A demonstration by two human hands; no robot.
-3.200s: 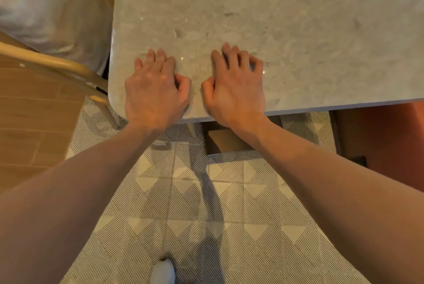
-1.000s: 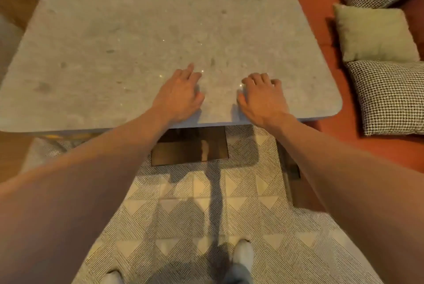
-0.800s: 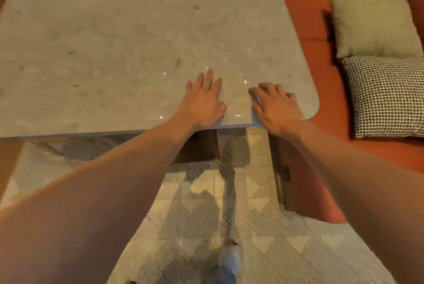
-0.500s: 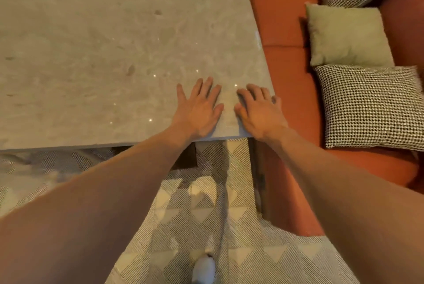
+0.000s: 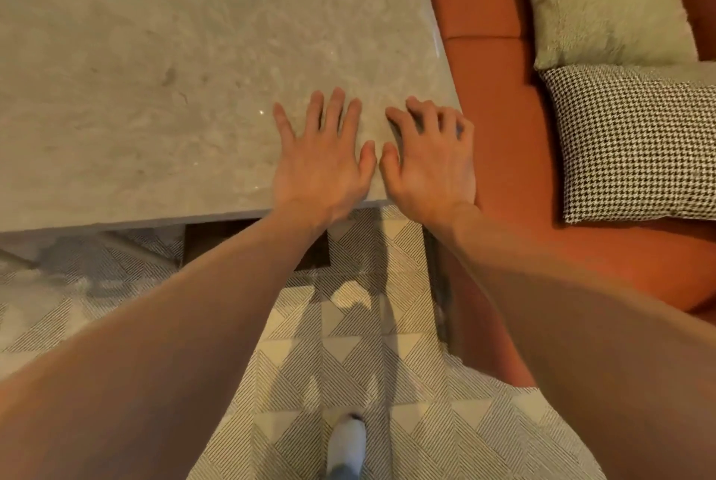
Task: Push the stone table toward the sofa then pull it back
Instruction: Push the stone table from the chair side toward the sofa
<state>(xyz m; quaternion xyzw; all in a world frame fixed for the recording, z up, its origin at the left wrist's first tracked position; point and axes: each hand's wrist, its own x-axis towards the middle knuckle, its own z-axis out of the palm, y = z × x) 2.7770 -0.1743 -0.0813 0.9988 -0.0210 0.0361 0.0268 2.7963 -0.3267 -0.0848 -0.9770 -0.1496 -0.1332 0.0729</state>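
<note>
One stone table (image 5: 155, 72), two hands on it, left hand (image 5: 323, 161) and right hand (image 5: 430, 165); beside the table, one sofa (image 5: 503, 130) with two cushions fully showing.

Lighting is warm and moderate, with an amber cast overall. Small specular glints dot the stone surface (image 5: 162, 65). Both forearms throw soft, dark shadows onto the patterned rug (image 5: 387, 363). Mild motion blur softens the rug at far left. Wide-angle distortion swells the forearms at the lower corners.
</note>
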